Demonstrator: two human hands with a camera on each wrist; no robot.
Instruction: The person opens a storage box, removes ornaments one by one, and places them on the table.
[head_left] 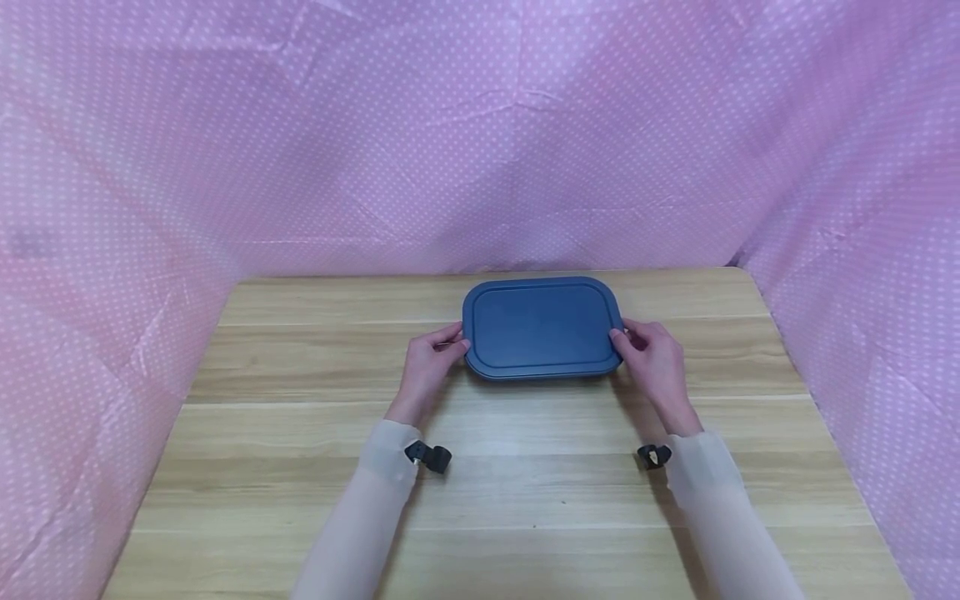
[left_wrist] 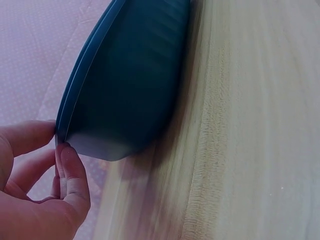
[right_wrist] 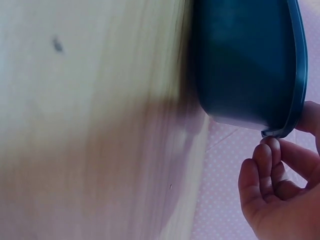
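A dark blue rectangular lidded container [head_left: 543,327] with rounded corners is near the far side of the table. My left hand [head_left: 431,362] pinches its left rim, thumb on top and fingers beneath. At the opposite end my right hand [head_left: 656,362] pinches the right rim the same way. The left wrist view shows the container's deep side wall [left_wrist: 130,75] and the left fingertips [left_wrist: 72,162] under the rim. In the right wrist view, the right fingers [right_wrist: 262,160] bend below the rim's corner. Whether the base touches the table I cannot tell.
The wooden table [head_left: 525,500] has light and brown grain, with a few small dark specks near its middle. A pink cloth with white dots [head_left: 375,150] hangs behind and on both sides. Black straps with small mounts [head_left: 429,456] sit at both wrists.
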